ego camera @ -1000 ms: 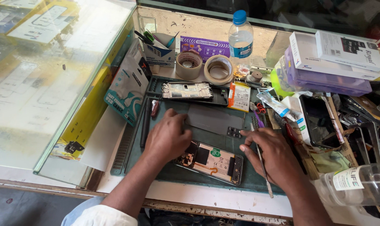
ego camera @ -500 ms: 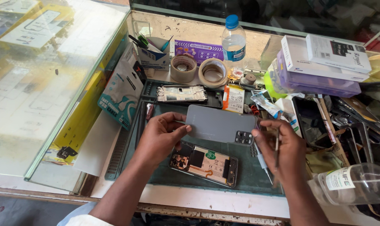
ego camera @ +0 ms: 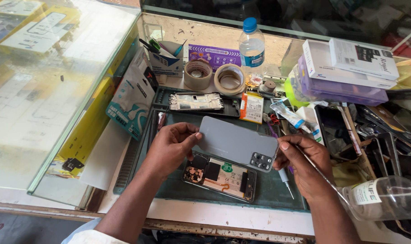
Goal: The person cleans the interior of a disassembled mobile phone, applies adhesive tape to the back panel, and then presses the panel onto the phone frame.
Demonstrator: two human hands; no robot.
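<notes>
A grey phone back cover [ego camera: 235,142] with a camera cutout at its right end is held level between both hands, just above an opened phone [ego camera: 220,176] whose boards and battery show. My left hand [ego camera: 171,147] pinches the cover's left edge. My right hand [ego camera: 303,165] grips its right end and also holds a thin metal tool [ego camera: 320,174] that points down to the right. The opened phone lies on a dark green work mat [ego camera: 277,199]. A small screwdriver [ego camera: 284,178] rests on the mat by my right hand.
A phone frame [ego camera: 196,101], a battery [ego camera: 252,107], two tape rolls [ego camera: 214,77], a water bottle [ego camera: 251,44], stacked boxes [ego camera: 345,68] and a black phone [ego camera: 334,131] crowd the back and right. A clear bottle [ego camera: 386,199] lies at front right. A glass case [ego camera: 47,68] rises on the left.
Both hands were resting on the opened phone; they have since lifted the grey back cover and now hold it a little higher and nearer above the phone.
</notes>
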